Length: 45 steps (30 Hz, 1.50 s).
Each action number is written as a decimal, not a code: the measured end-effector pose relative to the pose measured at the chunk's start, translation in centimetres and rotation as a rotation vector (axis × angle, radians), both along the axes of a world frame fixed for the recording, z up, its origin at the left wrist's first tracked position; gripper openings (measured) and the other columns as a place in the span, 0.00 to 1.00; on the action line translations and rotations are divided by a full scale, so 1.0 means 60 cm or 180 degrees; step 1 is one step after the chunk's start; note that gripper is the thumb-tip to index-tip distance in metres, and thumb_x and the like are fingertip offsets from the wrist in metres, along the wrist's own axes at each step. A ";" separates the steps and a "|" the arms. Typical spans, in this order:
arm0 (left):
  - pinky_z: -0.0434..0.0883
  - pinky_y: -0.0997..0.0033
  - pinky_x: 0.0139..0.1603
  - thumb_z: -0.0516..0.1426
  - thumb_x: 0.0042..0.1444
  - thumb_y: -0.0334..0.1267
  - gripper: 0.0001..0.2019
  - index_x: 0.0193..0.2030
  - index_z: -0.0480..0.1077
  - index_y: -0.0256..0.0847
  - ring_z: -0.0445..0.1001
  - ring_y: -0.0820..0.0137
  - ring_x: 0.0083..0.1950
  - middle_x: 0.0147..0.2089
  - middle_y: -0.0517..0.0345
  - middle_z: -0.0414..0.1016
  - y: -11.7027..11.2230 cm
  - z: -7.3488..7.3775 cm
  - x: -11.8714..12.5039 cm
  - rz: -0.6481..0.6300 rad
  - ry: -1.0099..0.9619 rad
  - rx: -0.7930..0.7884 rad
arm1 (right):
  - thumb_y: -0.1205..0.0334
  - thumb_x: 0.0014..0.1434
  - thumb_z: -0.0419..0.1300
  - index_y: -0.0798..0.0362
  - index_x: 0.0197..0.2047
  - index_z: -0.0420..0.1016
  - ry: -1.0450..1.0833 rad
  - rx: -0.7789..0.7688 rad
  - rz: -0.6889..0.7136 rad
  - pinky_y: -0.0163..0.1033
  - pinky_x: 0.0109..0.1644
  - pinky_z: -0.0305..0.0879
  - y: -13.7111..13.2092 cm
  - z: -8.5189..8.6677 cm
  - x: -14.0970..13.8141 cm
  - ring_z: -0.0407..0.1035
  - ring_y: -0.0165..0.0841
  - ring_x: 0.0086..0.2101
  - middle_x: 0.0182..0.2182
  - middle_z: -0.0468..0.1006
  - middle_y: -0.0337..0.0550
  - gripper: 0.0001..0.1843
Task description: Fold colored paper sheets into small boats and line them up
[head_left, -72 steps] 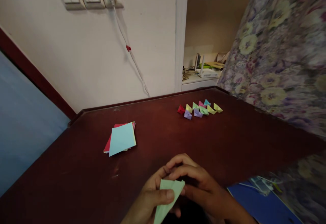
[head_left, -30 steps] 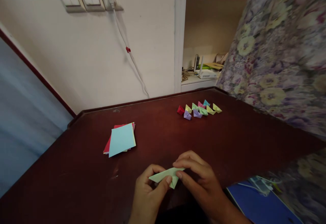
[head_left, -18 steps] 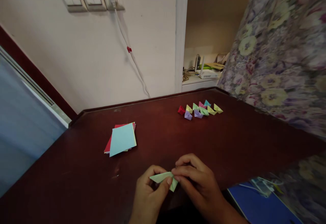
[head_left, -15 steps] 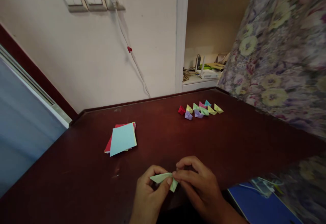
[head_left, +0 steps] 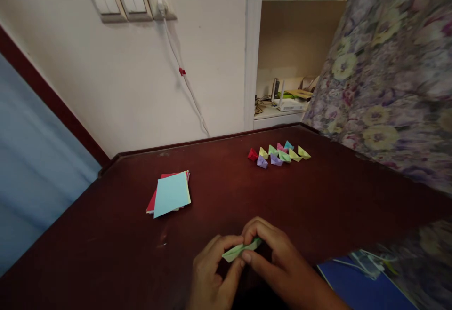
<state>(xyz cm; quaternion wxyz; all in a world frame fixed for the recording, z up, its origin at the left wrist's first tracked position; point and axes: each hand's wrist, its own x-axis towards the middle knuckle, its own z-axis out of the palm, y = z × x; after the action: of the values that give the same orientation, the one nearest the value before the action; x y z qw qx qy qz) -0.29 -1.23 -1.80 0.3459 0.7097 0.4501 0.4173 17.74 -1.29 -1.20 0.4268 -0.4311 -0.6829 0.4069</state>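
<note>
Green paper: a folded, narrow piece (head_left: 233,253), held between the two hands at the near side of the counter (head_left: 215,192), tilted up towards its right end; much of it is covered by fingers, so its full shape cannot be told.
Left hand: the left hand (head_left: 216,272) is curled, with thumb and fingers closed on the paper's near side and middle.
Right hand: the right hand (head_left: 273,256) is bent over the other end, its thumb meeting the left thumb at the paper's lower edge and its fingers wrapped behind.
Fold in hand: it looks like a pinching or shaping step, both thumbs working at the middle of the strip.
Next move: this seems to call for a firm hold on one side while the other fingers press lightly, since thin paper could crease off line or tear.
Paper stack: loose sheets (head_left: 172,194), light blue uppermost, red showing beneath, lie on the counter beyond the left hand.
Folded pieces: a close group of small, pointed paper shapes (head_left: 277,160), in several colours, stands farther off to the right.
Right edge: a blue flat item (head_left: 356,284) lies beside the right forearm.
</note>
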 end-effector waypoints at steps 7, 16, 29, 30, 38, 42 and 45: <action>0.70 0.73 0.38 0.63 0.55 0.36 0.09 0.43 0.77 0.47 0.77 0.67 0.35 0.37 0.60 0.82 0.001 0.020 -0.013 -0.0368 -0.0045 -0.0094 | 0.65 0.65 0.61 0.51 0.34 0.77 0.0218 0.0016 0.0174 0.38 0.48 0.65 0.003 0.008 0.009 0.72 0.34 0.44 0.42 0.74 0.41 0.07; 0.69 0.72 0.37 0.71 0.41 0.59 0.27 0.46 0.78 0.50 0.75 0.66 0.37 0.43 0.59 0.73 0.019 0.016 -0.066 -0.1568 -0.0656 -0.1523 | 0.57 0.63 0.66 0.47 0.36 0.81 0.0626 0.0077 0.0695 0.47 0.62 0.60 0.005 0.011 0.033 0.65 0.42 0.59 0.54 0.73 0.44 0.05; 0.68 0.72 0.40 0.68 0.52 0.35 0.01 0.31 0.82 0.44 0.73 0.67 0.36 0.34 0.59 0.77 0.027 0.064 -0.017 -0.1236 -0.0285 -0.1211 | 0.56 0.64 0.64 0.49 0.36 0.79 0.0226 0.0517 0.0807 0.57 0.66 0.57 0.011 0.037 0.046 0.59 0.45 0.64 0.55 0.76 0.48 0.07; 0.68 0.73 0.40 0.66 0.54 0.31 0.04 0.31 0.82 0.44 0.74 0.67 0.36 0.34 0.59 0.78 0.029 0.072 -0.018 -0.1268 -0.0103 -0.1094 | 0.57 0.63 0.65 0.49 0.37 0.79 0.0126 0.0567 0.0820 0.57 0.67 0.56 0.010 0.040 0.048 0.58 0.46 0.65 0.56 0.76 0.48 0.06; 0.68 0.75 0.37 0.60 0.58 0.25 0.10 0.33 0.80 0.44 0.76 0.69 0.36 0.37 0.59 0.79 0.028 0.107 -0.030 -0.1375 0.0715 -0.0586 | 0.57 0.59 0.69 0.46 0.41 0.82 -0.0797 0.0797 0.0925 0.60 0.70 0.49 0.004 0.064 0.050 0.49 0.49 0.69 0.64 0.69 0.46 0.07; 0.69 0.73 0.37 0.61 0.61 0.35 0.06 0.34 0.79 0.44 0.76 0.66 0.36 0.37 0.57 0.79 0.027 0.111 -0.032 -0.1309 0.0842 -0.0509 | 0.58 0.62 0.66 0.46 0.41 0.82 -0.0761 0.0615 0.0839 0.60 0.70 0.48 0.002 0.058 0.047 0.52 0.49 0.68 0.62 0.71 0.46 0.05; 0.69 0.73 0.38 0.61 0.61 0.34 0.06 0.33 0.78 0.43 0.76 0.66 0.37 0.38 0.57 0.79 0.026 0.109 -0.028 -0.1241 0.0705 -0.0639 | 0.61 0.64 0.64 0.47 0.39 0.80 -0.0307 0.0289 0.0680 0.50 0.61 0.64 -0.001 0.050 0.044 0.68 0.44 0.57 0.54 0.75 0.45 0.03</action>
<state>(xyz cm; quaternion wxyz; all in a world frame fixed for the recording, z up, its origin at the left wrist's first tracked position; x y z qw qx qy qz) -1.99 0.33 4.71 0.4372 0.7866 0.3790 0.2155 20.40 -1.35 1.78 0.3667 -0.3552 -0.7625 0.3975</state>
